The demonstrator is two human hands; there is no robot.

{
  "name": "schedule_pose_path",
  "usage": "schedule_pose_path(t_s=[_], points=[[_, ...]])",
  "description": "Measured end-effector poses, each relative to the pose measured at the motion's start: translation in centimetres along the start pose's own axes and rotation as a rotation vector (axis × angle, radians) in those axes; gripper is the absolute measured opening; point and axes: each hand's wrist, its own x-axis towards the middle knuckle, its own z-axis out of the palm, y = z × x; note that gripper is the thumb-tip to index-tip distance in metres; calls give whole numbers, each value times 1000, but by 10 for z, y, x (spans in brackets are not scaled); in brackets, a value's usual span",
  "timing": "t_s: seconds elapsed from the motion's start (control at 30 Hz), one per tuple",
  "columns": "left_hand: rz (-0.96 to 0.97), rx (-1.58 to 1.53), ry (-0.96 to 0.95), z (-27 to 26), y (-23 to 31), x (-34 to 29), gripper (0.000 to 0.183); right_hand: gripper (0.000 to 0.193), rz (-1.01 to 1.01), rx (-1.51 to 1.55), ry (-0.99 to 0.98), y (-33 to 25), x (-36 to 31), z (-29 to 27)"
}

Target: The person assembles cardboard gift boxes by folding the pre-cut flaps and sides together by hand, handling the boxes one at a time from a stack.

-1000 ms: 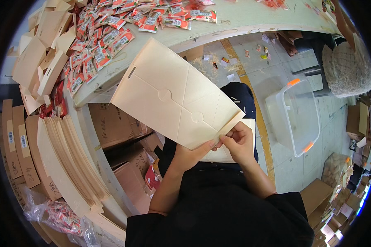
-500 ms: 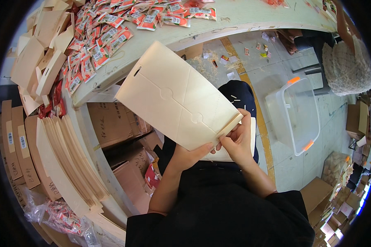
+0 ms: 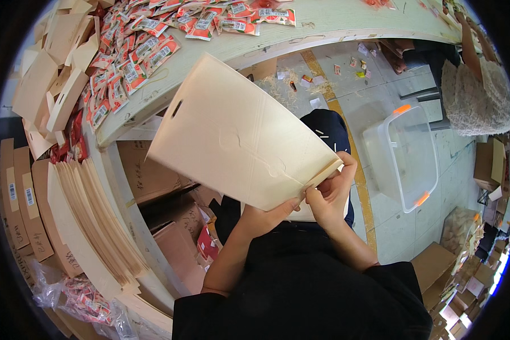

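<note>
A flat cream cardboard box blank [image 3: 226, 136] with a small slot at its far end and faint cut lines along its middle is held tilted above my lap. My left hand [image 3: 266, 219] grips its near edge, thumb on top and the other fingers hidden underneath. At the blank's right end, my right hand [image 3: 331, 195] pinches a narrow folded flap [image 3: 324, 171] between thumb and fingers. Part of another pale cardboard piece [image 3: 306, 214] shows on my lap below both hands.
Small red-and-white packets [image 3: 147, 48] lie heaped on the table [image 3: 170, 85], beside folded cream boxes [image 3: 45, 79]. A stack of flat cardboard [image 3: 90, 215] stands at the left. A clear plastic tub [image 3: 405, 158] is on the floor at right; another person [image 3: 476, 90] sits beyond.
The blank's far end has swung left and a little lower, and the sheet looks more bowed. My right hand has shifted slightly right, still pinching the flap; my left hand keeps its grip.
</note>
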Motion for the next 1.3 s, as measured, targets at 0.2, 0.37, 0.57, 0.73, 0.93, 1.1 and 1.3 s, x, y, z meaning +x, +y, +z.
schedule_pose_path(t_s=[0.2, 0.37, 0.57, 0.73, 0.93, 1.1, 1.3], points=[[-60, -117, 60, -3, 5, 2, 24, 53, 162, 202, -117, -4, 5, -6], [-77, -303, 7, -9, 4, 2, 27, 43, 178, 335, -321, -4, 10, -19], [-79, -268, -18, -11, 4, -2, 25, 29, 204, 287, -500, 5, 17, -39], [-124, -142, -70, -15, 9, -2, 24, 51, -43, 244, -210, 12, 31, -64], [-240, 282, -204, -4, -8, -4, 33, 87, -109, -570, -230, -18, 31, -32], [-238, 243, -126, -12, 0, -3, 48, 99, -412, -1063, -60, -5, 23, -14], [-177, 210, -165, -15, -1, -8, 55, 105, -147, -754, -146, 6, 26, -14]])
